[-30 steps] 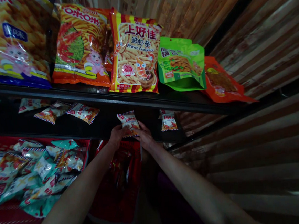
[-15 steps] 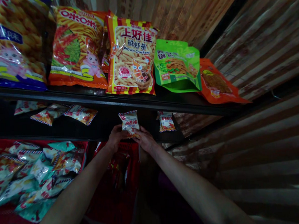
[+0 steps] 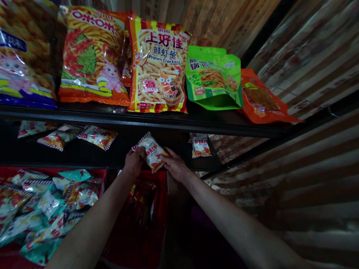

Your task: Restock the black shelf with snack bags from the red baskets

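Note:
A small white and orange snack packet (image 3: 152,152) with striped ends is held tilted at the front of the lower black shelf (image 3: 124,145). My left hand (image 3: 134,161) is closed on its left side, and my right hand (image 3: 174,163) pinches its right edge. Another small packet (image 3: 200,144) of the same look lies on the shelf to the right. Further left, several like it rest on the shelf, among them a striped packet (image 3: 97,137) nearest my left hand.
On the upper shelf (image 3: 153,122) stand a prawn cracker bag (image 3: 160,65), a green pouch (image 3: 214,78), an orange packet (image 3: 263,96) and larger snack bags. Below left, a red basket (image 3: 103,173) holds many packets. Another red basket (image 3: 135,245) sits under my arms. Corrugated sheeting (image 3: 325,172) bounds the right.
The packet between my hands has turned from upright to tilted, its top leaning left. My left hand has shifted slightly left and down, and my right hand slightly right.

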### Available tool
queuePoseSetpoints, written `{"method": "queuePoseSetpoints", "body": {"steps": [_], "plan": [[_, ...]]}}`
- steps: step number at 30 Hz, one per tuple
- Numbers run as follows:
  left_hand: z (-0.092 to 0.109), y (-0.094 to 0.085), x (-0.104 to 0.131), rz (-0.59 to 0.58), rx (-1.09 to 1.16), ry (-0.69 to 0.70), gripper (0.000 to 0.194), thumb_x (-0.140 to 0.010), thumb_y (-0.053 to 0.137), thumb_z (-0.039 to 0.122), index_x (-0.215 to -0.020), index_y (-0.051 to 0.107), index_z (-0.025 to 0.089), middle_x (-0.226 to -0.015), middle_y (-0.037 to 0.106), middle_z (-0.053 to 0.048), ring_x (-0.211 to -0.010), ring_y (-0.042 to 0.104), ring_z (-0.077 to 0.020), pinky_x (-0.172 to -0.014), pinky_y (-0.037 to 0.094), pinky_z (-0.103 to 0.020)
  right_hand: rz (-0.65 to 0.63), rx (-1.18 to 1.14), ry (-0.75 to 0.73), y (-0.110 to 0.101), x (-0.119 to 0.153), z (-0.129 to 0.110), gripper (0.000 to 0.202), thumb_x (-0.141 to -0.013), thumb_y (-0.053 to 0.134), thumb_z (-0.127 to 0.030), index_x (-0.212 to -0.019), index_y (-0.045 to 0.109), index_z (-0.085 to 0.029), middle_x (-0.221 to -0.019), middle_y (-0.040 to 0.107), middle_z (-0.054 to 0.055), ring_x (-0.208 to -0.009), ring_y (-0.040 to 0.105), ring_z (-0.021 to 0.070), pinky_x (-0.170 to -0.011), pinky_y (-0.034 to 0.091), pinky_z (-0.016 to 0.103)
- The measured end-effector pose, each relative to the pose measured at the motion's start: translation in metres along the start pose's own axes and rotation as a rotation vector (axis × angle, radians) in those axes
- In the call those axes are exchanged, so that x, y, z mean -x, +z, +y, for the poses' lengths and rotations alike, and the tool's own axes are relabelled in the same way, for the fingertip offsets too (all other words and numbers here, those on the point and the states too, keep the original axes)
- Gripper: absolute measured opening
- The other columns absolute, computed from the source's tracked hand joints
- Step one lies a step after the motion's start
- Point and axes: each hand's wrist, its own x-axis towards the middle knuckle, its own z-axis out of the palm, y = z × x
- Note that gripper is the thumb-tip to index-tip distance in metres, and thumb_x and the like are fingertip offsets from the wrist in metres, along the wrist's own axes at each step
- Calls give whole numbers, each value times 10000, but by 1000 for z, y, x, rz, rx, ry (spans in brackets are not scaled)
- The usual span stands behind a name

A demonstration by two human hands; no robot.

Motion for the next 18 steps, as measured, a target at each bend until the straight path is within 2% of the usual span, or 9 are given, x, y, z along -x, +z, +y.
{"method": "queuePoseSetpoints", "body": {"steps": [3,7,9,15,18], "plan": [[-1,5,-4,73,125,-21,137,-710,569,98,-826,545,168,-653,606,23,-548,584,-95,-588,496,-247,149,-106,44,-1,-1,-3,338,-632,732,-138,-921,604,-258,-804,704,-47,-751,655,109,-713,509,240],[-2,13,-2,68,184,-39,143,-728,539,80,-828,523,181,-667,595,27,-568,589,-87,-612,505,-240,117,-147,117,1,5,-1,168,-705,688,-202,-853,614,-231,-790,708,-16,-751,664,135,-689,525,277],[-2,14,1,48,166,-52,143,-723,539,75,-816,517,180,-678,598,22,-574,594,-94,-614,509,-250,92,-162,91,1,7,1,182,-707,684,-206,-874,617,-234,-792,708,-15,-743,663,130,-666,522,263],[-1,4,4,-93,73,-71,143,-689,547,57,-720,478,177,-623,583,18,-608,609,-115,-675,529,-289,216,-124,62,-9,-4,1,259,-656,719,-160,-873,608,-246,-737,683,-37,-663,645,111,-565,506,212],[-2,-1,1,-103,57,-85,186,-662,578,46,-692,454,182,-604,575,22,-619,615,-121,-712,536,-313,219,-113,41,-13,-12,-1,265,-646,721,-147,-864,603,-241,-741,678,-39,-674,644,113,-581,520,220]]}}
